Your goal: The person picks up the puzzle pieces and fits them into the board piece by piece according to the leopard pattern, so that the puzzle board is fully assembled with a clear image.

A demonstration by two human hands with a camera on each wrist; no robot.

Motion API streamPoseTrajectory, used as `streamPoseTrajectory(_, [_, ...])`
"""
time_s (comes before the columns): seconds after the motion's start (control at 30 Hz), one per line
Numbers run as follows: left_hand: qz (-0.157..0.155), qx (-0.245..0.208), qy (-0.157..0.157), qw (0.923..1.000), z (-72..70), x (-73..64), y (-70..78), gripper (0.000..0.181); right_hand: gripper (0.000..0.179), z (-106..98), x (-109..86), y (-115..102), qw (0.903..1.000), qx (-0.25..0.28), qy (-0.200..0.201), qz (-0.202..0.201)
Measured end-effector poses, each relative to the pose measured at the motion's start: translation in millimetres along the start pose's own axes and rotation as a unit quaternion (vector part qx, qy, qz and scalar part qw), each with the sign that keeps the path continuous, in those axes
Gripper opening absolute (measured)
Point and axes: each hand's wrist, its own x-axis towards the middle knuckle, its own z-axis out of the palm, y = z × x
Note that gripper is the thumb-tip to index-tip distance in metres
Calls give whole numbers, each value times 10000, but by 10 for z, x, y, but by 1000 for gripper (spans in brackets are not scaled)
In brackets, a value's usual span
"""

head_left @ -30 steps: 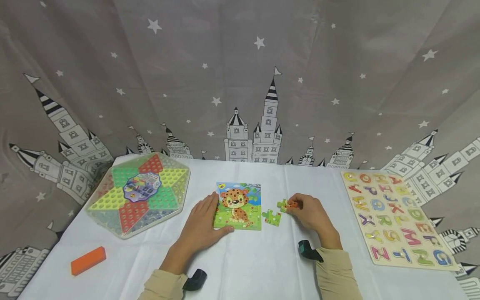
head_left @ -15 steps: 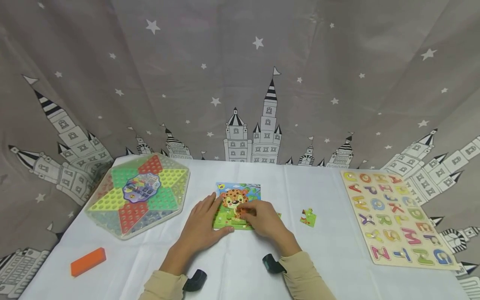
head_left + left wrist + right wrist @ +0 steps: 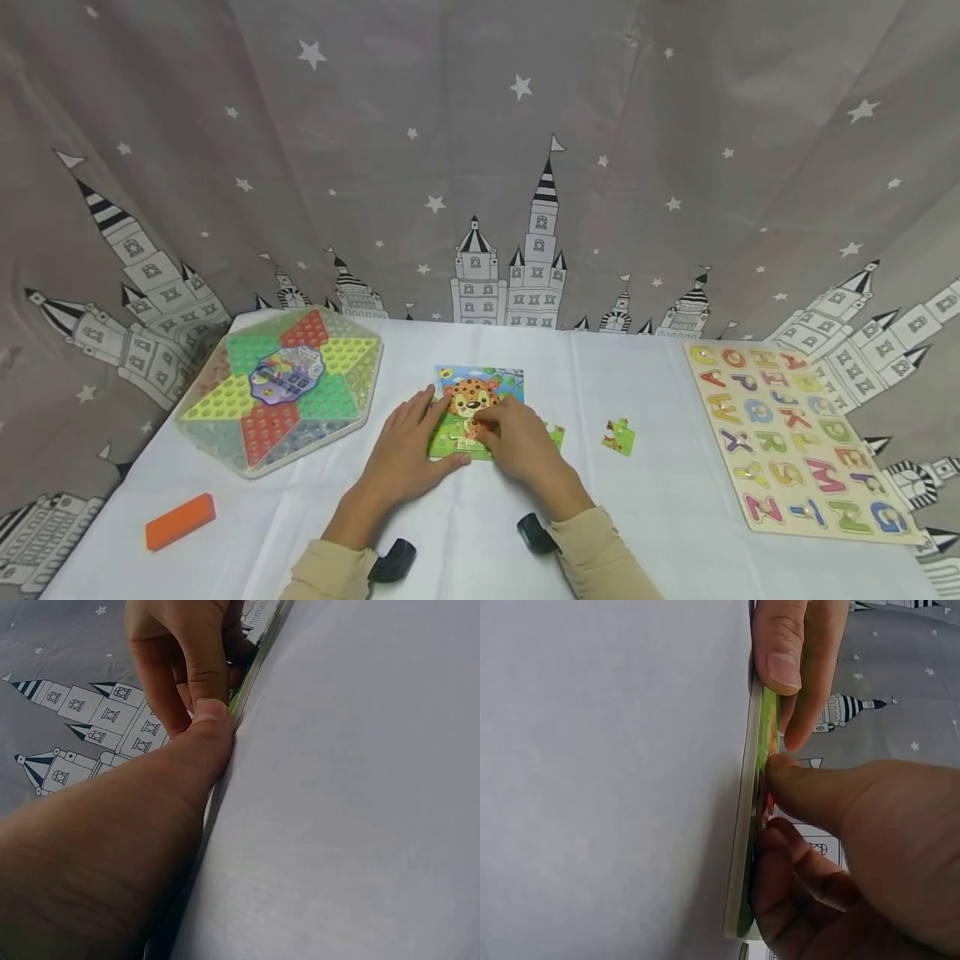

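A square wooden jigsaw puzzle (image 3: 447,374) with a cartoon leopard lies on the white cloth in the head view. My left hand (image 3: 408,442) rests along its left side, fingers straight and thumb on the front edge. Over the puzzle's lower middle, my right hand (image 3: 525,446) pinches a puzzle piece (image 3: 769,804) between thumb and fingers against the board; most of that piece is hidden. Just right of the puzzle, partly behind the right hand, a green piece (image 3: 556,434) shows. Farther right lies another loose piece (image 3: 618,437), apart from both hands.
On the left sits a hexagonal Chinese checkers set (image 3: 281,392), with an orange block (image 3: 180,522) in front of it. A wooden alphabet board (image 3: 795,442) lies at the right. Behind the table hangs a grey curtain (image 3: 375,167) printed with castles.
My right hand has come left from the loose pieces onto the puzzle's lower middle, bringing a piece. One loose piece has ended up farther right. The left hand has stayed put.
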Motion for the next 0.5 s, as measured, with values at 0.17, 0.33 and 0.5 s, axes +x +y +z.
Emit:
streamPoseTrajectory(0.17, [-34, 42, -90, 9999, 0, -5, -6, 95, 25, 25, -14, -8, 9999, -56, 92, 57])
streamPoseTrajectory(0.33, [88, 27, -11, 10000, 0, -14, -15, 84, 20, 30, -16, -25, 9998, -88, 84, 173])
streamPoseTrajectory(0.5, [208, -12, 48, 9998, 7, -6, -16, 70, 17, 8, -32, -50, 9995, -169, 147, 234])
